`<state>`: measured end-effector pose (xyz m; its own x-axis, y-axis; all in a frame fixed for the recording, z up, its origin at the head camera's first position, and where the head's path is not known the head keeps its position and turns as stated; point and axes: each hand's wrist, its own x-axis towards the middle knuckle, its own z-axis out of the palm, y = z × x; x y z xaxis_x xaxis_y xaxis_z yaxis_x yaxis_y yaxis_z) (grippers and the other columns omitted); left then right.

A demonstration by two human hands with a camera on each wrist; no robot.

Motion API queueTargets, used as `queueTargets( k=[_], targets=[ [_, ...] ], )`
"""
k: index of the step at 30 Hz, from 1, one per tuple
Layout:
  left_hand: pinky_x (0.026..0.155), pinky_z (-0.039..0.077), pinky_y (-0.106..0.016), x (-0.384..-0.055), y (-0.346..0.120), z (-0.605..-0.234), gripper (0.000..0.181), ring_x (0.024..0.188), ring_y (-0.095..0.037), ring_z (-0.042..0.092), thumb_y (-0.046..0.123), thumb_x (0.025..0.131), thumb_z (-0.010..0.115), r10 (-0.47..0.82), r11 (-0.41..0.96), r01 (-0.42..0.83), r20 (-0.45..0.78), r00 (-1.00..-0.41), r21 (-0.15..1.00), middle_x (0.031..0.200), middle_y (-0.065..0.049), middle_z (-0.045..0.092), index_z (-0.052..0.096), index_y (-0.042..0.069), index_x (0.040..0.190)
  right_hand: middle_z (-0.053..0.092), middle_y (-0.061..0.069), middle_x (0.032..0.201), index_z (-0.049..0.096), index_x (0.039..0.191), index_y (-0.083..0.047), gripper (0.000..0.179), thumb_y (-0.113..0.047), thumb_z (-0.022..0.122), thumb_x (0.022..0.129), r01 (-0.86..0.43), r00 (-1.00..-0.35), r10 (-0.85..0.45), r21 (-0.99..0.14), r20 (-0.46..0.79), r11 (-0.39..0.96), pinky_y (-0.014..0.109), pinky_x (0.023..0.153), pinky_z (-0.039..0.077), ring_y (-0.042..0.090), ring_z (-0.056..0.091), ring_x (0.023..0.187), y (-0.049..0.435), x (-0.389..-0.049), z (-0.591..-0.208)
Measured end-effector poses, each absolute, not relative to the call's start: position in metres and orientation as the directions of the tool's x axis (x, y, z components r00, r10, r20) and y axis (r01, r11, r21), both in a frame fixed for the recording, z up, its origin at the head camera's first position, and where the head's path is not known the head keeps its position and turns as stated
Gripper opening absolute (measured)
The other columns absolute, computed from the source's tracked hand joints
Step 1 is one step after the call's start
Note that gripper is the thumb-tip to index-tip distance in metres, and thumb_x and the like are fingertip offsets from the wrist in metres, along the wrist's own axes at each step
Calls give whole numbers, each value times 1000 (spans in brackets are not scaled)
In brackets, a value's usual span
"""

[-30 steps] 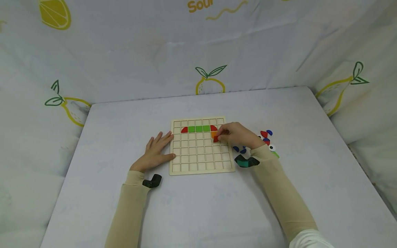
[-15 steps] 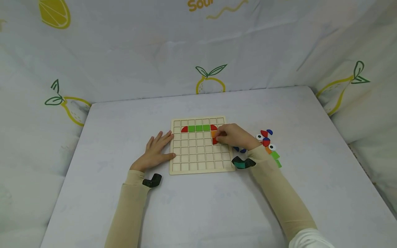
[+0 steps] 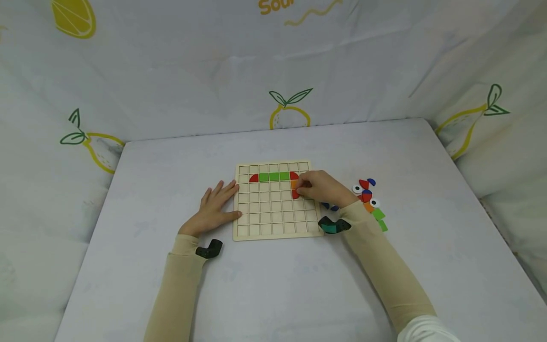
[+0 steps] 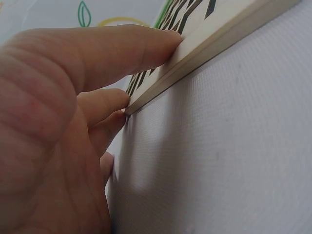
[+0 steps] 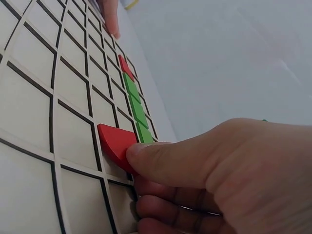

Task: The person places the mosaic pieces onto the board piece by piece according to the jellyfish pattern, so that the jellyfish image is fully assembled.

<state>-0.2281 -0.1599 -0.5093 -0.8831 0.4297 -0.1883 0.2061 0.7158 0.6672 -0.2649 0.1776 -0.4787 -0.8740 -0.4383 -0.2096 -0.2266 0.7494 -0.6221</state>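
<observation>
A wooden grid board (image 3: pixel 265 218) lies on the table. My left hand (image 3: pixel 211 211) is spread at its left side, fingertips and thumb on the edge; in the left wrist view the thumb (image 4: pixel 131 51) presses the rim. My right hand (image 3: pixel 322 185) pinches a red quarter-circle piece (image 5: pixel 116 141) between thumb and fingers, over a cell towards the board's right side. Just beyond it an orange square (image 3: pixel 293 184) sits in a cell, partly covered by the fingers. The row behind holds green squares (image 3: pixel 274 176) between a left red quarter-circle (image 3: pixel 254 178) and a right red quarter-circle (image 3: pixel 294 175).
Loose pieces lie right of the board: red and blue ones (image 3: pixel 371 182), white discs with black dots (image 3: pixel 374 203), an orange piece (image 3: pixel 368 207) and green squares (image 3: pixel 378 214). Blue pieces (image 3: pixel 334 208) lie beside the board, partly under the right wrist. A white curtain (image 3: pixel 192 85) hangs behind.
My right hand has shifted slightly left and the red piece has come a little nearer, lining up below the orange square. More loose pieces show beside the forearm. The left hand stays put.
</observation>
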Motion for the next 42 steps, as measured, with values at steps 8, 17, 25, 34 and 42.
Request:
queueTargets(
  k=[8, 17, 25, 34, 42],
  targets=[
    [126, -14, -55, -229, -161, -510, 82, 160, -31, -5, 28, 92, 69, 430, 716, 204, -192, -882, 667, 172, -6, 17, 27, 11, 161, 72, 5, 94, 72, 101, -7, 10, -12, 64, 99, -253, -870, -455, -619, -191, 744, 28, 73, 50, 18, 58, 81, 175, -265, -481],
    [126, -14, -55, -229, -161, -511, 82, 160, -32, -5, 28, 92, 70, 434, 709, 211, -181, -883, 672, 172, -6, 17, 28, 12, 161, 64, 4, 86, 63, 102, -7, 11, -15, 69, 96, -232, -875, -442, -628, -199, 743, 28, 69, 47, 18, 55, 76, 172, -263, -480],
    [126, -14, -55, -229, -160, -510, 82, 160, -32, -4, 27, 92, 70, 435, 711, 212, -183, -882, 670, 172, -7, 17, 28, 10, 161, 59, 5, 95, 60, 107, -8, 25, -27, 70, 95, -231, -880, -445, -667, -168, 708, 30, 70, 46, 21, 53, 83, 177, -263, -472],
    [126, -14, -55, -230, -160, -510, 82, 160, -32, -5, 28, 93, 69, 436, 717, 214, -186, -881, 664, 172, -7, 16, 27, 10, 161, 63, 10, 112, 61, 121, -9, 31, -32, 61, 100, -116, -921, -332, -668, -205, 735, 38, 87, 50, 26, 56, 104, 216, -265, -450],
    [126, -14, -55, -228, -161, -511, 82, 160, -32, -5, 28, 93, 70, 431, 718, 210, -188, -882, 664, 172, -7, 16, 27, 11, 161, 63, 16, 120, 59, 131, -5, 39, -30, 58, 102, -56, -928, -260, -590, -267, 806, 41, 87, 52, 29, 58, 107, 254, -265, -440]
  ],
)
